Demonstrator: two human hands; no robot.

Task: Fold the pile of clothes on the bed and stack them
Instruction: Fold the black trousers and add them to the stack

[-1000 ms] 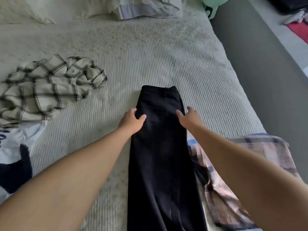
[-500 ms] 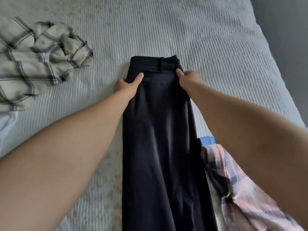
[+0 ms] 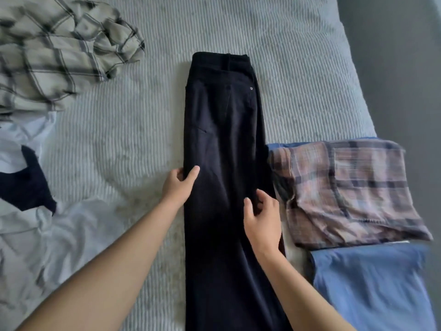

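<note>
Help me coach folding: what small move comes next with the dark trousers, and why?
Probably grip both edges and fold the dark trousers across. They lie long and narrow on the bed, with the left hand and right hand at mid-length.
</note>
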